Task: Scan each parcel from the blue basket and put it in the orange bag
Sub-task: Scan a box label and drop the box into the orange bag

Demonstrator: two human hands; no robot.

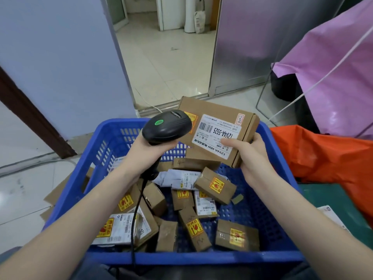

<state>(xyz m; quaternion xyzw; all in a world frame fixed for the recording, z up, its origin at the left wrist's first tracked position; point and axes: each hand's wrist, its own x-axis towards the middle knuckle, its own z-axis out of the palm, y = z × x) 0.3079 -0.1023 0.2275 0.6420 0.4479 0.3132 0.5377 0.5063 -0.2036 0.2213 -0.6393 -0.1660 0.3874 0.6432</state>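
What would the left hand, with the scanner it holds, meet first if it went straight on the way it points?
Most likely the flat brown cardboard parcel held up by the right hand: the black handheld scanner in the left hand aims at its white label. The depth between them is unclear.

Scanner [167,126] beside held parcel [217,131]

We have one view only, from a wide-angle camera worn on the head, so no second view shares the scene. It looks forward and steeply down over both forearms. The left hand [149,148] and right hand [252,154] sit near mid-frame, close to the lens. Below the fingers lies the blue basket [201,257], near us. Beyond the fingertips the floor recedes through a doorway, lines bowing toward the edges.
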